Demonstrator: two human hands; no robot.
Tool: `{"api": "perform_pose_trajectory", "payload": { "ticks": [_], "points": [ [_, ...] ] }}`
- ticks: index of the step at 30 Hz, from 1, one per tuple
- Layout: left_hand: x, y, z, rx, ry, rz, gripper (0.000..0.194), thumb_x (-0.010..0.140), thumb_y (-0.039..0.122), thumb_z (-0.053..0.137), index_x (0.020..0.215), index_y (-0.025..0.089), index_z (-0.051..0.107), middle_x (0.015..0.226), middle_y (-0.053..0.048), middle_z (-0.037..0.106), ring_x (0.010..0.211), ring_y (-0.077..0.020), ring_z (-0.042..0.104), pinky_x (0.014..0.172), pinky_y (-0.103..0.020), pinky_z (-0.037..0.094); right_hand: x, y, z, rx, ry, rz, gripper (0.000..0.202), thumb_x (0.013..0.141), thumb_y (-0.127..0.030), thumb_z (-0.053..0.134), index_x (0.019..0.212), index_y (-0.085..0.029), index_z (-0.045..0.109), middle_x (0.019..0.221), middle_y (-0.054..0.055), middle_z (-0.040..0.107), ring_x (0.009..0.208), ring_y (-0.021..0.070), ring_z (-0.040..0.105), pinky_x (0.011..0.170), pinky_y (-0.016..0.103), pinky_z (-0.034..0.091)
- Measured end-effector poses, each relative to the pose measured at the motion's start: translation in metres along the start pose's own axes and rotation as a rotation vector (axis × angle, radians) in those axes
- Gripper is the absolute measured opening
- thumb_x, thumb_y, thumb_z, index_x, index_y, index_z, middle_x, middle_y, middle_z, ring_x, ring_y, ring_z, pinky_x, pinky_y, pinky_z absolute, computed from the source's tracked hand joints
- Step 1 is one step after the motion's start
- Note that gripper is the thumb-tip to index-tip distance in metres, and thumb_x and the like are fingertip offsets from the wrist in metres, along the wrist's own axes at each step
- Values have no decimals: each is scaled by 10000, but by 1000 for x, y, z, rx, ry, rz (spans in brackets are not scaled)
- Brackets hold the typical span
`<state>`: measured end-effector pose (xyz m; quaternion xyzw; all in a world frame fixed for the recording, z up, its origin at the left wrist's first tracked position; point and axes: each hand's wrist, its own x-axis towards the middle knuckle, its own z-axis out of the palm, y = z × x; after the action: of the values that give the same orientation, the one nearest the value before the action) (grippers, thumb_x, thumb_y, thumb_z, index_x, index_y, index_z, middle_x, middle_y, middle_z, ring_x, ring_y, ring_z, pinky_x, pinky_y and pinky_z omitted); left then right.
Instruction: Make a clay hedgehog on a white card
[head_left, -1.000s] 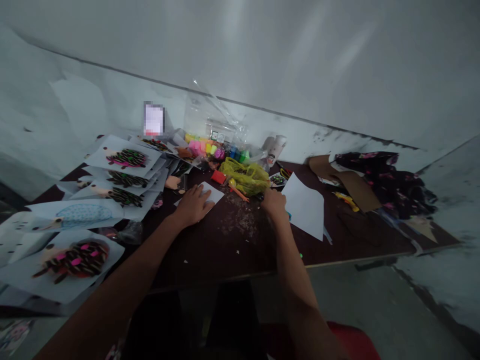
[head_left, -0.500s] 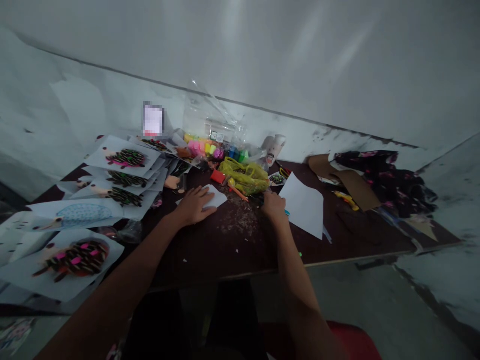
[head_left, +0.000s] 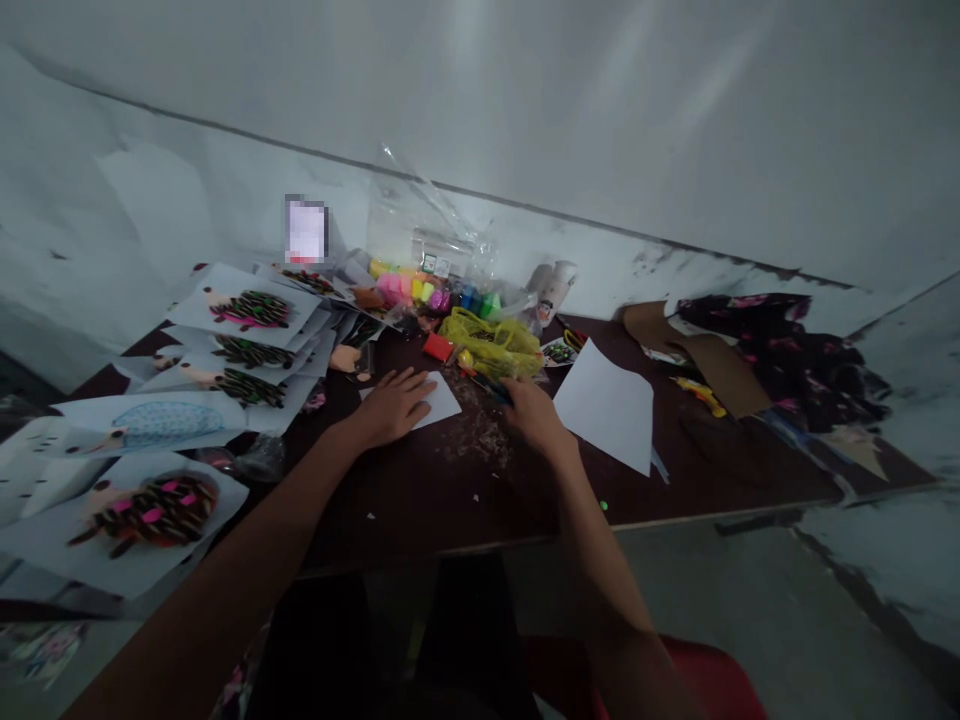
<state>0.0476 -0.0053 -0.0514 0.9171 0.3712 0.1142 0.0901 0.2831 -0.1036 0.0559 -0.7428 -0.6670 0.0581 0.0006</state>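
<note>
My left hand point(head_left: 391, 405) lies flat with spread fingers on a small white paper point(head_left: 444, 400) on the dark table point(head_left: 450, 510). To its right, my right hand point(head_left: 529, 408) has its fingers closed on a dark bluish tool point(head_left: 491, 388), too small and dim to name. The tool points left, just in front of a yellow-green mesh bag point(head_left: 491, 340). A red block point(head_left: 437, 347) sits by the bag's left end. Dark crumbs are scattered between my hands. A larger white sheet point(head_left: 611, 410) lies right of my right hand.
Papers with hedgehog pictures point(head_left: 251, 310) are piled at the left. Colourful clay pieces point(head_left: 427, 293) stand at the back beside a paper cup point(head_left: 555, 285). A yellow cutter point(head_left: 701, 396), brown cardboard point(head_left: 724, 375) and dark patterned cloth point(head_left: 810, 365) lie at the right.
My right hand has moved left, away from the white sheet, bringing the dark bluish tool closer to the small paper. My left hand stays on that paper.
</note>
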Motion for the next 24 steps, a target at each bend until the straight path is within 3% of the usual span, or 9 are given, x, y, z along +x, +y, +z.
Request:
{"api": "perform_pose_trajectory", "payload": {
  "ticks": [3,6,13,24],
  "points": [
    [0,-2,-6,-24,-45,50,538,1009,349,385,1517,255,535,1642,-84,443,1544,-310,359,1246,-569,274,-1,-6,3,15,-14,24,410,930,-100,566,1340,-109,582,1312,170,663,1203,260,628,979,319,455],
    [1,-3,-8,-34,-40,58,547,995,313,392,1521,255,530,1653,-88,423,1543,-305,362,1249,-564,273,-3,-9,4,19,-34,26,377,941,-119,578,1318,-133,577,1318,155,671,1194,255,636,956,307,451],
    [0,1,2,14,8,-32,640,1036,515,350,1555,162,475,1666,-149,389,1563,-319,319,1262,-506,252,-1,-9,9,24,-55,-44,338,945,-96,544,1267,-162,618,1301,125,684,1186,236,639,941,274,435],
    [0,1,3,28,4,-66,662,1052,480,293,1571,96,439,1668,-179,371,1566,-325,308,1262,-470,247,-8,2,12,67,-92,-95,430,911,-98,609,1334,-175,621,1293,109,703,1192,250,643,963,274,440]
  ]
}}
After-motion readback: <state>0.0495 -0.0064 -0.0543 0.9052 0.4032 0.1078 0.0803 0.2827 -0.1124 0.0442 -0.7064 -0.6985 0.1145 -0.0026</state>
